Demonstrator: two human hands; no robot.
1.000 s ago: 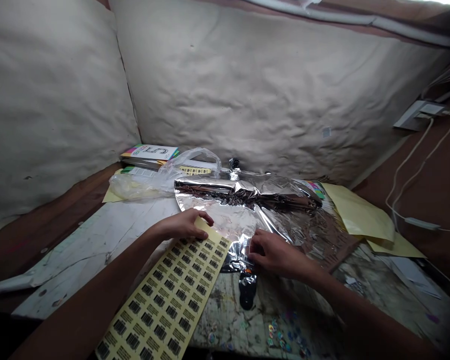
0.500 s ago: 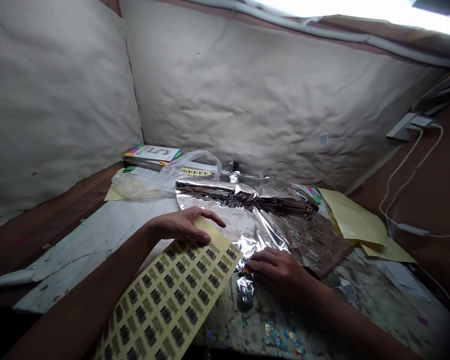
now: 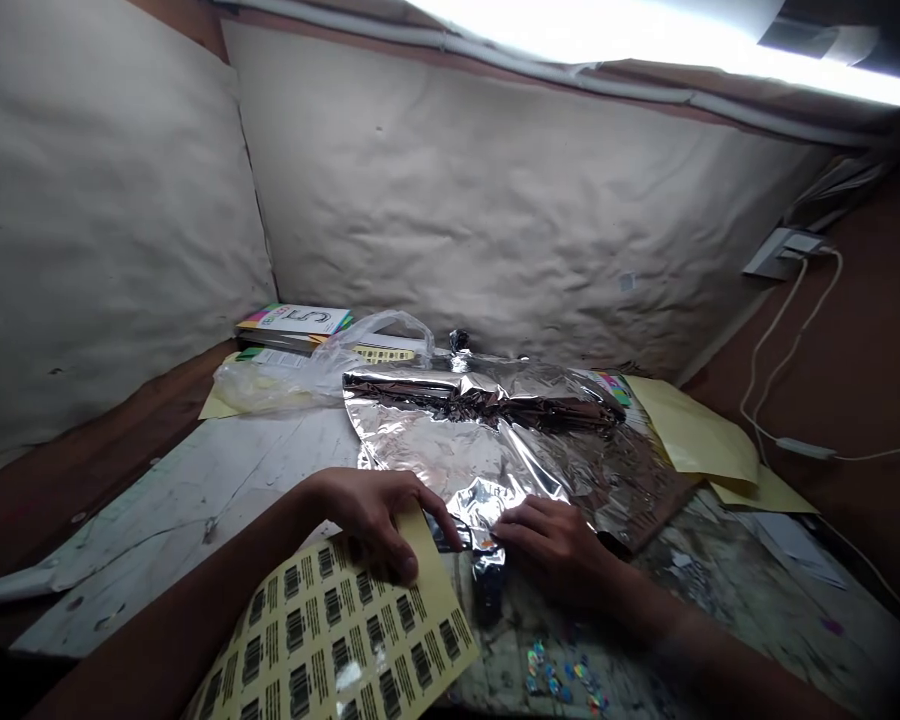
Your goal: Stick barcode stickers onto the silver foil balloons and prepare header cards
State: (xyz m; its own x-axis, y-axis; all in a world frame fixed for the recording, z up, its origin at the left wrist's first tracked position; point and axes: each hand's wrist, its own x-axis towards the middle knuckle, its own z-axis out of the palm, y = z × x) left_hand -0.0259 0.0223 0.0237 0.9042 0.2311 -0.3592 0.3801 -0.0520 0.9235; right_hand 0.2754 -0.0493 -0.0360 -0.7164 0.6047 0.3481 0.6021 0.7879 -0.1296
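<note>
A yellow sheet of barcode stickers (image 3: 345, 625) hangs tilted from my left hand (image 3: 367, 515), its thumb on top and the other fingers partly hidden. My left index finger reaches past the sheet to the near edge of the crumpled silver foil (image 3: 450, 440). Close on its right, my right hand (image 3: 547, 535) presses the foil's near edge with bent fingers held together; its thumb is hidden. Between the two hands a narrow, shiny foil tab (image 3: 489, 575) with a small orange patch sticks out toward me.
Cards and packets (image 3: 296, 320) lie at the back left beside a clear plastic bag (image 3: 285, 380). Yellow paper (image 3: 694, 435) is on the right. Small shiny sequins (image 3: 566, 675) are scattered near the front edge. White cables (image 3: 784, 340) hang from a wall socket (image 3: 784, 253).
My left hand has moved down and toward me, and the sticker sheet has dropped and tilted with it. My right hand stays on the foil. The view has shifted slightly.
</note>
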